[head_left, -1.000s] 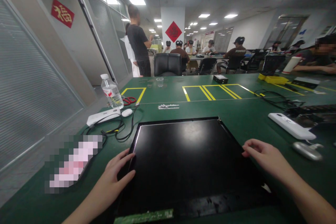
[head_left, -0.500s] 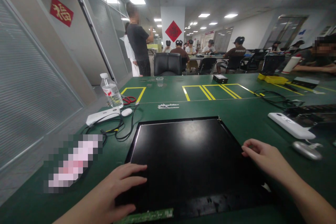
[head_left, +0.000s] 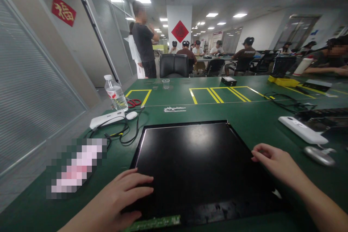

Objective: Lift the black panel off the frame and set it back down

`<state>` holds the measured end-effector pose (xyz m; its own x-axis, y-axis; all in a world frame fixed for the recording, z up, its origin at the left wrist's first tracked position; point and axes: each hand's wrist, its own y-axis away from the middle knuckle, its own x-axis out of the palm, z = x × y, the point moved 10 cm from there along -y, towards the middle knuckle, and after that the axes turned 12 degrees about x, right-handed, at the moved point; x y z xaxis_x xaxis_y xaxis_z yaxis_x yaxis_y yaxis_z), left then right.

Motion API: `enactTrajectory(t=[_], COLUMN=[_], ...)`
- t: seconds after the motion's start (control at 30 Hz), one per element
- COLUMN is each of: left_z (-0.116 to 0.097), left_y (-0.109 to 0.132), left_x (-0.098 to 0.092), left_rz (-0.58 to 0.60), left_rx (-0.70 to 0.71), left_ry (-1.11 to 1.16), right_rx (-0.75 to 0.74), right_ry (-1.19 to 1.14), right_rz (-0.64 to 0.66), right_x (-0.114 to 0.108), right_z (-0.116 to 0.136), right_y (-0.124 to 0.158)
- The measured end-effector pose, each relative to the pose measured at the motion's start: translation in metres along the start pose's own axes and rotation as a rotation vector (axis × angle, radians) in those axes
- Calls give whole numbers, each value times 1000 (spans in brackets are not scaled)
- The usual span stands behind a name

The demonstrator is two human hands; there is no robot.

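Note:
A black LCD screen panel [head_left: 195, 159] lies flat in its dark frame on the green table before me. My left hand [head_left: 125, 194] rests over its left edge, fingers spread and fingertips on the screen. Along the near left edge, partly under that hand, a green circuit board strip [head_left: 160, 221] shows. At the panel's right edge is my right hand [head_left: 272, 159], its fingers curled in, with thumb and fingertips closed on the frame's rim. Part of the rim there is hidden by the hand.
To the left stand a water bottle [head_left: 116, 94], red-handled scissors [head_left: 134, 103], a white device [head_left: 107, 119] and black cables [head_left: 133, 137]. A white power bank [head_left: 302, 129] and a silver mouse [head_left: 319, 156] lie right. Beyond are a plastic cup [head_left: 165, 84] and a black box [head_left: 228, 81].
Both hands keep almost the same place on the panel; the view shifts only slightly. In the background, the standing person's raised hand has moved closer to the head.

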<state>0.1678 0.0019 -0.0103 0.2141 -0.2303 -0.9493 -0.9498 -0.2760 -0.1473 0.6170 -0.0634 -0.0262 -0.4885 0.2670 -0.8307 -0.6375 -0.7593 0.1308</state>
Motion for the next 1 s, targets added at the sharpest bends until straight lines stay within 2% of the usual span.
enactTrajectory(t=[0.13,0.8,1.0], left_z=[-3,-8,-4], left_y=[-1,-4,-2], left_x=[-4,-3,-3], left_rz=[-26,8,-33], left_rx=[23,15,29], left_ry=[-5,37,18], right_rx=[-5,-17,-11], right_ry=[-2,-5,-6], right_rz=[-7,-25,-15], right_x=[-1,-2,-1], right_z=[-1,2,0], right_y=[-1,-1,-1])
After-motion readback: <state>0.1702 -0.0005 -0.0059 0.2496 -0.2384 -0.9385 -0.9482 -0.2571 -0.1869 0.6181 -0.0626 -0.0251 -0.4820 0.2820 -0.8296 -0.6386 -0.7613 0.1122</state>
